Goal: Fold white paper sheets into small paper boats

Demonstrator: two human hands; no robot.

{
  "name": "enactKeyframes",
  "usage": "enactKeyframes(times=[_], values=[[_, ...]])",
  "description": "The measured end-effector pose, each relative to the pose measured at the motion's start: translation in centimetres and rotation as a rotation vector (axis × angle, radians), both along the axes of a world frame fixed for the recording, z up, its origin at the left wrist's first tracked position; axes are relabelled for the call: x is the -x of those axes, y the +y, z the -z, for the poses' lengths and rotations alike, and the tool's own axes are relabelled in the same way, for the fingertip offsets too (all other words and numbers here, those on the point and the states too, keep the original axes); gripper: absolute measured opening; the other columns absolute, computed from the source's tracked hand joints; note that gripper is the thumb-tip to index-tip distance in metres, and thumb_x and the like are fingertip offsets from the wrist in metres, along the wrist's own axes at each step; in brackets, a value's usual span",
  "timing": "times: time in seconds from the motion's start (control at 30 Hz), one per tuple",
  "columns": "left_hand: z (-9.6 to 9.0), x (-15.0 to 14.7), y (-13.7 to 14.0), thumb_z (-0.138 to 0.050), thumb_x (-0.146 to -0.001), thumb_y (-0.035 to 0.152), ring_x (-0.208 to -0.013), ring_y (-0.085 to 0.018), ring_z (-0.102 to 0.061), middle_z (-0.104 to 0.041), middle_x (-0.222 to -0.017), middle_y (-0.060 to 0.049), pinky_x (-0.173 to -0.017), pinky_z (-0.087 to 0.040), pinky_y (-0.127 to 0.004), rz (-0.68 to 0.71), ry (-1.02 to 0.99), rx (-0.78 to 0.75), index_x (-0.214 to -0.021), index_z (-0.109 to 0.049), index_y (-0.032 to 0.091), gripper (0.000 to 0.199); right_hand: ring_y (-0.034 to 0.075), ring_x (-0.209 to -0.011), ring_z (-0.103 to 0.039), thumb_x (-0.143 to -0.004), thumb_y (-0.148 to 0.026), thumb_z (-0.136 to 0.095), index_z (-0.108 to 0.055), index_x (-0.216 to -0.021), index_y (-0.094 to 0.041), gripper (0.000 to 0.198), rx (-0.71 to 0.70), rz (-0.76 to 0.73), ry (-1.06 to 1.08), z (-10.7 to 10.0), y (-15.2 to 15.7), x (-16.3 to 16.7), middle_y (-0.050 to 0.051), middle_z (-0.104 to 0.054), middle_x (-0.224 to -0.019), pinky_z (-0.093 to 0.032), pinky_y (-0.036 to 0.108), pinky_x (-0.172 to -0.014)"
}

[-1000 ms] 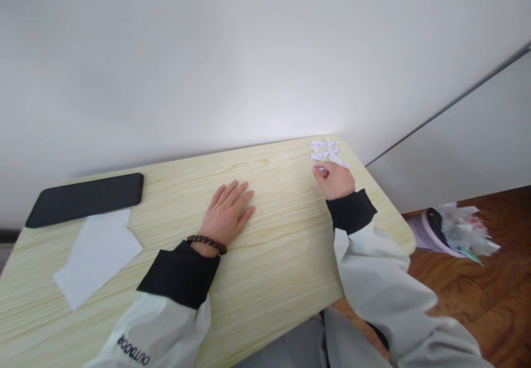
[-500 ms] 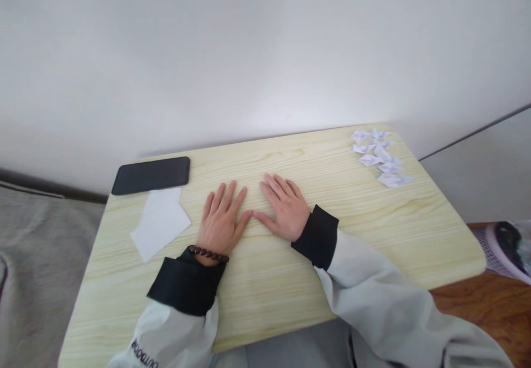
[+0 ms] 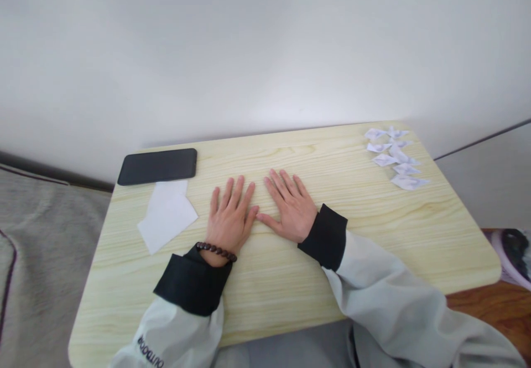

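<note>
My left hand lies palm down on the light wood-grain table, fingers spread, with a dark bead bracelet at the wrist. Beside it, my right hand rests flat in the same way, its thumb tip meeting or nearly meeting the left thumb. Neither hand holds anything. Left of my left hand are overlapping pieces of white paper, just below a black phone that lies flat. Several small folded white paper pieces, like origami cranes, are grouped at the table's far right corner.
A white wall rises behind the table's back edge. Grey fabric covers a surface on the left. At the lower right, a pinkish basket with dark contents stands on the brown wooden floor.
The view has shifted slightly, so the table and its objects appear a little farther right. Both hands stay flat on the table, fingers still spread.
</note>
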State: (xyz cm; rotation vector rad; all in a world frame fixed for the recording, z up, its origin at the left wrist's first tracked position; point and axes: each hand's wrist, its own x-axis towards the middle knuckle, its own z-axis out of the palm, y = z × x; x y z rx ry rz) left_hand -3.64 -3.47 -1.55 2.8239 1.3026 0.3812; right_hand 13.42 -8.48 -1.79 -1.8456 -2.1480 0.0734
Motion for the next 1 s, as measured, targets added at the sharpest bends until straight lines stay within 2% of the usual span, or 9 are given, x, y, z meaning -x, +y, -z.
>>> enactKeyframes(times=[0.17,0.37,0.43,0.5,0.6,0.7,0.8,0.87,1.0], values=[[0.1,0.4,0.2,-0.036,-0.092,0.028,-0.129,-0.022,-0.04,-0.047,-0.136,-0.008,-0.109,-0.026,-0.044,0.095,-0.083,-0.021,-0.127,-0.05,0.016,0.04,0.03,-0.137,-0.017,-0.085,-0.06,-0.036,-0.03,-0.141,-0.011,0.074,-0.01,0.006,-0.008,0.0,0.0,0.1,0.012,-0.023,-0.149,-0.013,0.05,-0.11],[-0.2,0.8,-0.6,-0.039,-0.091,0.028,-0.131,-0.024,-0.036,-0.046,-0.138,-0.005,-0.11,-0.022,-0.047,0.041,-0.063,-0.015,-0.126,-0.051,0.02,0.038,0.031,-0.134,-0.024,-0.086,-0.055,-0.038,-0.038,-0.136,-0.008,0.068,-0.039,0.077,0.009,0.1,0.4,1.2,0.015,-0.032,-0.145,-0.017,0.049,-0.109],[-0.5,1.5,-1.0,-0.043,-0.09,0.033,-0.133,-0.027,-0.031,-0.044,-0.139,-0.004,-0.111,-0.015,-0.051,-0.031,-0.044,-0.03,-0.125,-0.053,0.023,0.037,0.031,-0.133,-0.025,-0.086,-0.053,-0.039,-0.039,-0.134,-0.005,0.068,-0.055,0.088,0.014,0.1,0.6,1.8,0.018,-0.034,-0.143,-0.019,0.047,-0.109],[-0.7,2.8,-1.3,-0.048,-0.087,0.039,-0.136,-0.031,-0.023,-0.038,-0.143,-0.007,-0.111,-0.01,-0.055,-0.185,-0.035,-0.067,-0.127,-0.051,0.023,0.043,0.03,-0.132,-0.027,-0.086,-0.051,-0.04,-0.04,-0.133,-0.003,0.067,-0.066,0.085,0.014,0.2,0.9,2.2,0.019,-0.036,-0.141,-0.021,0.045,-0.108],[-0.7,5.6,-1.4,-0.047,-0.086,0.042,-0.137,-0.035,-0.016,-0.029,-0.146,-0.015,-0.11,-0.008,-0.057,-0.464,-0.047,-0.108,-0.135,-0.041,0.014,0.057,0.031,-0.131,-0.029,-0.087,-0.047,-0.04,-0.041,-0.132,-0.002,0.063,-0.075,0.071,0.008,0.2,1.3,2.7,0.019,-0.038,-0.139,-0.022,0.046,-0.107],[-0.6,8.6,-1.1,-0.039,-0.09,0.04,-0.136,-0.034,-0.018,-0.03,-0.145,-0.017,-0.11,-0.01,-0.056,-0.612,-0.041,-0.053,-0.138,-0.033,0.009,0.058,0.032,-0.129,-0.031,-0.087,-0.044,-0.041,-0.042,-0.13,-0.002,0.061,-0.083,0.064,-0.004,0.4,1.5,2.8,0.02,-0.039,-0.138,-0.023,0.047,-0.106],[-0.9,10.6,-0.4,-0.041,-0.088,0.044,-0.132,-0.034,-0.028,-0.034,-0.142,-0.019,-0.106,-0.025,-0.05,-0.69,-0.048,0.024,-0.138,-0.032,0.007,0.064,0.032,-0.128,-0.032,-0.086,-0.044,-0.042,-0.043,-0.129,-0.002,0.06,-0.096,0.073,-0.009,0.5,1.5,2.8,0.019,-0.04,-0.137,-0.024,0.047,-0.106],[-1.3,11.5,0.2,-0.046,-0.084,0.048,-0.125,-0.035,-0.036,-0.043,-0.136,-0.016,-0.102,-0.031,-0.05,-0.709,-0.038,0.066,-0.135,-0.039,0.012,0.063,0.031,-0.128,-0.033,-0.086,-0.045,-0.041,-0.044,-0.129,-0.003,0.06,-0.104,0.072,-0.014,0.5,1.5,2.8,0.019,-0.041,-0.136,-0.024,0.046,-0.106],[-1.7,12.7,1.4,-0.064,-0.068,0.052,-0.11,-0.033,-0.048,-0.053,-0.118,-0.016,-0.096,-0.038,-0.046,-0.74,-0.137,0.214,-0.129,-0.046,0.013,0.075,0.031,-0.127,-0.033,-0.087,-0.045,-0.04,-0.043,-0.13,-0.003,0.06,-0.106,0.065,-0.023,0.5,1.4,2.7,0.018,-0.041,-0.137,-0.024,0.046,-0.106]])
